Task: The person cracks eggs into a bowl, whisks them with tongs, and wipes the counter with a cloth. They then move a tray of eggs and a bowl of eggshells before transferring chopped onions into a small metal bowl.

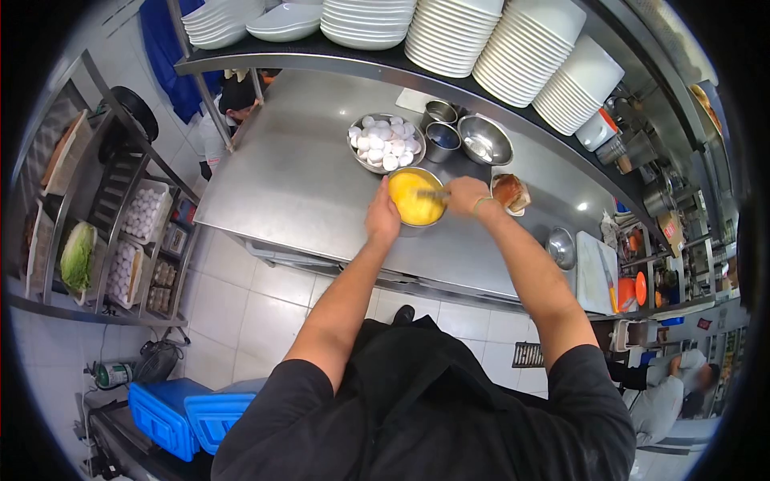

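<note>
A metal bowl of yellow liquid, looking like beaten egg (409,210), stands at the front of the steel table (281,176). My left hand (383,210) is wrapped round the bowl's left side. Over its right rim, my right hand (465,196) is closed on a metal whisk (433,194), whose far end is blurred over the liquid. Just behind is a bowl heaped with white eggshells (387,144). Two small metal pots (441,142) and a wide metal bowl (484,140) stand behind the whisk.
Stacked white dishes (453,36) line the overhead shelf. Right of my right wrist is a tray with brown food (510,193); farther right lie a metal bowl (561,248), a cutting board (595,272) and a knife (606,274). People (670,393) stand at right; another (216,132) is back left.
</note>
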Demonstrator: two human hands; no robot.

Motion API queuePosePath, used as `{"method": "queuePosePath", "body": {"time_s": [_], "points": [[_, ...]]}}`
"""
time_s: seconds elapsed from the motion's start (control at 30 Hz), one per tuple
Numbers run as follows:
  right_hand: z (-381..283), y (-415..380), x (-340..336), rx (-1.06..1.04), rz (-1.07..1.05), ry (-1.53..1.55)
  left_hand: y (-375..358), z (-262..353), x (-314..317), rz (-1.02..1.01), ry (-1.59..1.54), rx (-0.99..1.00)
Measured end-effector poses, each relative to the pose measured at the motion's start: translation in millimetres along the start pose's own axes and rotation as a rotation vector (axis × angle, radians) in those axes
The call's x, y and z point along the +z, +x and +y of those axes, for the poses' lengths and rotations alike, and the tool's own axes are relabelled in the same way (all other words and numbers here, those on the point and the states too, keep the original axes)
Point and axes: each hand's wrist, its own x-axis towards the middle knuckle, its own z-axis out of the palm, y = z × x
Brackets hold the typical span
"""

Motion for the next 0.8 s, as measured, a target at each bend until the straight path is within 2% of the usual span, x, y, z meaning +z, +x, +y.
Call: {"method": "queuePosePath", "body": {"time_s": [0.1,0.2,0.3,0.4,0.5,0.6,0.7,0.8], "points": [[-4.2,10.8,20.6,-0.037,-0.082,-0.207,1.0,0.9,-1.9,0.003,0.017,0.014],[3.2,3.7,6.7,0.006,0.063,0.021,0.7,5.6,-4.0,-0.061,0.022,-0.064],[-2.9,6.3,17.9,-0.017,-0.088,-0.134,2.0,6.6,-6.5,-0.064,0.009,-0.06],[5.2,3.9,8.4,-0.085,0.03,-0.011,0.5,9.5,-6.7,-0.069,0.024,-0.084],[-6.3,4.1,17.6,-0.045,-0.089,-0.155,-0.1,8.8,-7.5,-0.047,0.027,-0.058],[-2.1,-3.5,3.0,-0.094,0.016,0.003,-0.3,7.8,-5.7,-0.039,0.019,-0.049],[-9.0,-1.7,6.5,-0.093,-0.116,-0.138,0.4,5.3,-5.1,-0.038,0.014,-0.044],[-1.0,-0.7,4.3,-0.103,0.035,-0.033,1.2,4.0,-3.7,-0.01,-0.012,0.005]]}}
